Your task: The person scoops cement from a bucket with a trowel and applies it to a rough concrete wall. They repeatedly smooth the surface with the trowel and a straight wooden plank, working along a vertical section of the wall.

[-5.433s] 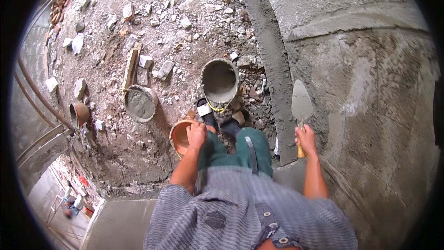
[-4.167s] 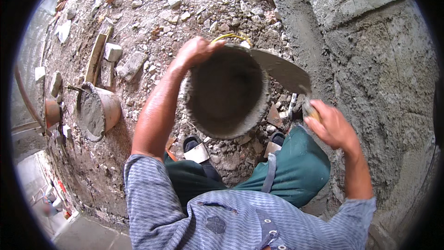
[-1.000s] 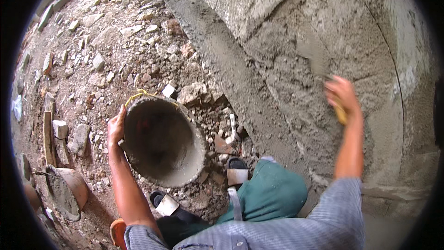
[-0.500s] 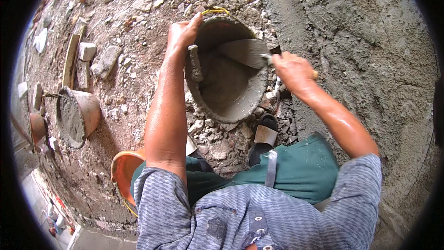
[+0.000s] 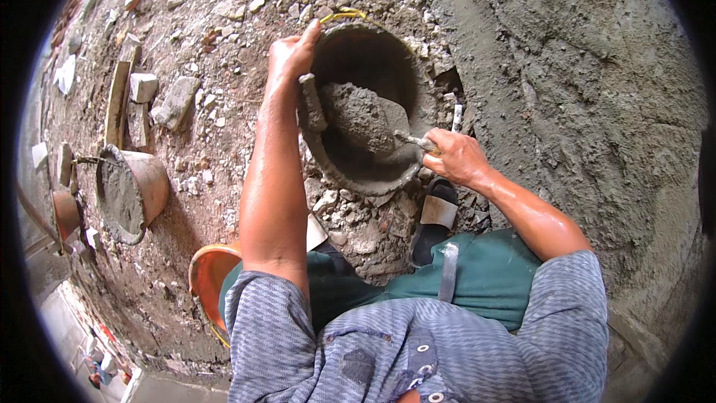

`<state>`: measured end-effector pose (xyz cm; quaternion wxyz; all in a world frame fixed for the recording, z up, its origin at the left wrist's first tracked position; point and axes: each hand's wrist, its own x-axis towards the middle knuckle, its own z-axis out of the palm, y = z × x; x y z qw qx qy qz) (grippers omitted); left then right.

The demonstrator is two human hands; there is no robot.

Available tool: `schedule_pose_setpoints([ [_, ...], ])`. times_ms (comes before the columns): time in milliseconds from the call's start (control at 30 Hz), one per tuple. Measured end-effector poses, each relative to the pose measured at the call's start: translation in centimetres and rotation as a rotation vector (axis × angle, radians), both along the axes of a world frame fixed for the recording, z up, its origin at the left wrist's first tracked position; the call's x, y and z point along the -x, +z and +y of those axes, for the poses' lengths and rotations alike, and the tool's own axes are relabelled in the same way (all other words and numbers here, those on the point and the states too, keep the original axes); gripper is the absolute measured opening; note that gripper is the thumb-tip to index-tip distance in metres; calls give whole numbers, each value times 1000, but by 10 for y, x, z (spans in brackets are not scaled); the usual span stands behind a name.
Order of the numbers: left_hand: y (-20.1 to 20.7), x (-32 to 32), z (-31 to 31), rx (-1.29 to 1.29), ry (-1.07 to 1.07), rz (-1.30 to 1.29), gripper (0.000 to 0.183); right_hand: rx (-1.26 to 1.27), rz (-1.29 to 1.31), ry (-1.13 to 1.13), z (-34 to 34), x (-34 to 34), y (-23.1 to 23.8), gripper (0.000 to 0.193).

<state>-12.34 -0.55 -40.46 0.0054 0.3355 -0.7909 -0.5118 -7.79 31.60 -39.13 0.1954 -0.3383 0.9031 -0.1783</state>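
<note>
Scooping wet mortar (image 5: 356, 113) out of a dark round bucket (image 5: 406, 82), which is tipped toward the person over rubble-strewn ground beside a freshly rendered wall (image 5: 597, 89).

Left hand (image 5: 294, 52): fingers curled over the bucket's near rim, thumb outside, gripping the edge and holding it tilted. Arm runs nearly straight from the shoulder, elbow barely bent.

Right hand (image 5: 455, 155): closed in a fist around the handle of a trowel (image 5: 388, 128), whose blade lies inside the bucket under a heaped lump of mortar. Wrist bent inward, forearm coming in from the right, elbow near the knee.

Handling, as judged:
- Mortar looks dense, damp and grainy; likely heavy for its bulk, soft and slumping, liable to slide off if the blade tips.
- Trowel is stiff; the handle is the only sensible hold, blade kept close to level.
- Bucket seems rigid with caked walls; the rim is the natural grip, probably gritty rather than slick.

Around: a second mortar-filled bucket (image 5: 130, 190) lies well apart to the left, an orange tub (image 5: 209, 276) near the left knee, a dark sandal (image 5: 436, 213) just below the bucket, loose bricks and stones (image 5: 160, 97) scattered.
</note>
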Motion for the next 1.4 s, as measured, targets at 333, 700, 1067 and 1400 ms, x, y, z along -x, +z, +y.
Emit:
schedule_pose_setpoints([
  [333, -94, -23, -80, -195, 46, 338, 52, 263, -44, 214, -3, 51, 183, 20],
  [700, -15, -7, -14, -117, 33, 69, 56, 421, 130, -1006, 151, 141, 290, 18],
  [1067, -15, 22, 14, 94, -23, 87, 59, -423, 460, 102, 14, 99, 89, 16],
  [1400, -7, -1, 6, 123, 29, 53, 60, -352, -106, 241, -60, -6, -6, 19],
])
